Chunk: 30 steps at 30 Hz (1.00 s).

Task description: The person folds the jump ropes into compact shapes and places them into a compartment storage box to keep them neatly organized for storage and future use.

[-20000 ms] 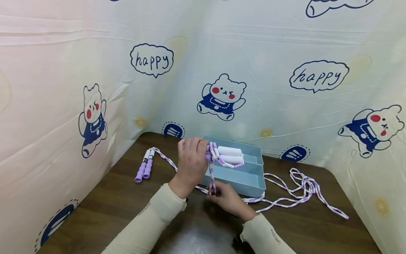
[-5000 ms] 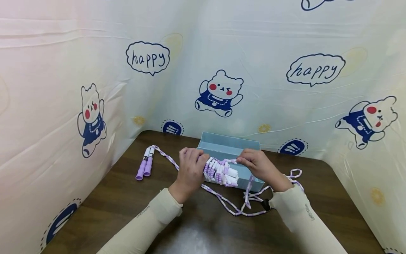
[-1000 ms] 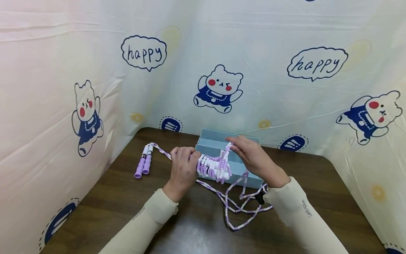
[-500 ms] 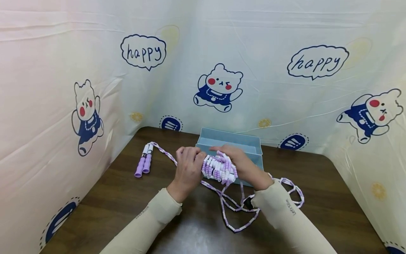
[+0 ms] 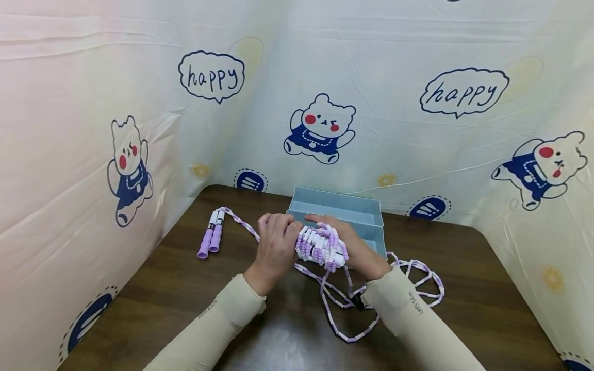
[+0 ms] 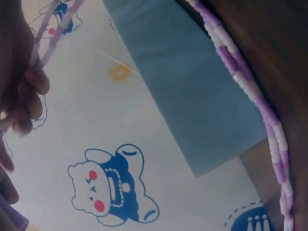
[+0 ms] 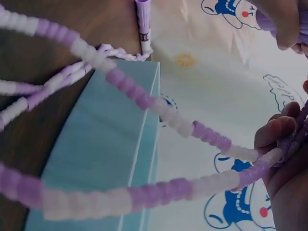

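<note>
My left hand (image 5: 274, 247) grips the purple ends of the handles of a beaded jump rope, held above the table in front of the box. Purple-and-white rope is wound thickly round those handles, making a bundle (image 5: 321, 246). At the bundle's right side is my right hand (image 5: 355, 245). In the right wrist view its fingers (image 7: 276, 132) pinch the beaded rope (image 7: 173, 190); the left hand's purple grip (image 7: 267, 20) shows at top right. Loose loops of the rope (image 5: 352, 338) hang to the table below and spread right, passing behind the right forearm.
A light blue box (image 5: 337, 211) with a divider stands behind the hands, near the back edge. At the left lies a second pair of purple-and-white jump rope handles (image 5: 211, 234), its rope (image 5: 241, 222) running toward the box. A patterned cloth (image 5: 390, 149) surrounds the dark wooden table (image 5: 162, 304).
Over twenty seconds rope was wound round the once mostly bare handles, and the loose rope at right shrank. In the last second my right hand dropped from above the bundle to its right side.
</note>
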{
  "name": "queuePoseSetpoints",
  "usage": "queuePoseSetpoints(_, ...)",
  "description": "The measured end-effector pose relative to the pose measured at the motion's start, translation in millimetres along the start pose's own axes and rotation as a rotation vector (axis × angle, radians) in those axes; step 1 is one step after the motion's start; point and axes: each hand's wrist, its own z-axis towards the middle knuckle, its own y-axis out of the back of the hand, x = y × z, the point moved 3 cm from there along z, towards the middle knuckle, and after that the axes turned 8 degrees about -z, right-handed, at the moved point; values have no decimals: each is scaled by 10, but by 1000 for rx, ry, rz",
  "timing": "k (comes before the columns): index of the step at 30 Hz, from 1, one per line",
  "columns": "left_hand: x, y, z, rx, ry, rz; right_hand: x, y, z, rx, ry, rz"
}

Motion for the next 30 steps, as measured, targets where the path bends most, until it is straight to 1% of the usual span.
queuePoseSetpoints(2,3,11,17,-5,1,11,-51,-12,-17,-30,4,21)
queuePoseSetpoints(4,11,25,39,-6,10,18,-94,-14,-36,-81,33,26)
queuePoseSetpoints(6,19,44,64,-12,27,22,-145,-18,-60,-136,70,-20)
queuePoseSetpoints(8,29,64,85,-20,46,18,-196,-34,-86,-173,105,-99)
queuePoseSetpoints(10,35,83,107,-25,63,16,-228,-52,-108,-195,133,-160)
queuePoseSetpoints(11,36,90,115,-28,68,18,-245,-66,-116,-194,131,-165)
queuePoseSetpoints(14,41,103,131,-35,76,26,-265,-107,-126,-180,81,-96)
queuePoseSetpoints(17,50,106,142,-49,85,44,-236,-156,-122,-164,49,-62)
queuePoseSetpoints(21,106,123,170,-80,88,99,-153,-227,-102,-118,19,-57)
queuePoseSetpoints(26,234,165,203,-101,82,164,-67,-268,-142,-40,-128,79)
queuePoseSetpoints(29,294,173,202,-113,91,173,-12,-298,-193,22,-186,171)
queuePoseSetpoints(30,311,174,201,-115,97,174,6,-314,-207,40,-193,205)
